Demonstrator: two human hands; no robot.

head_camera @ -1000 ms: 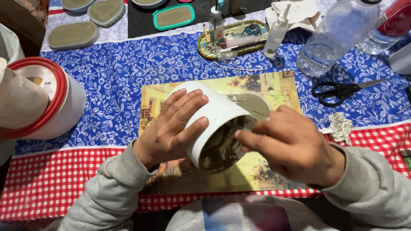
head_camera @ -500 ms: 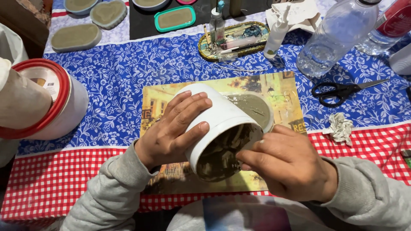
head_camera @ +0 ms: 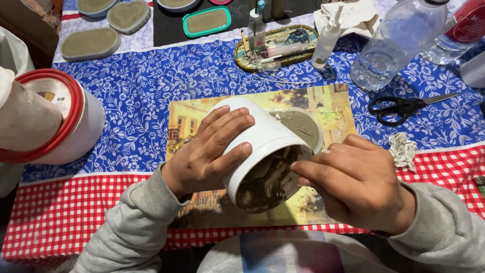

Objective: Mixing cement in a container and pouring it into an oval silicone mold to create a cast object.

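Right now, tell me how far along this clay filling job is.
Done: several moulds at the far edge already hold grey mix. In hand: the left hand tilts the white tub on its side while the right hand reaches into its mouth, beside a filled round mould. Left: grey mix clings inside the tub.

Black scissors (head_camera: 404,106), a clear plastic bottle (head_camera: 391,45) and a red-lidded white tub (head_camera: 76,119) are seen on the blue floral cloth (head_camera: 136,91).
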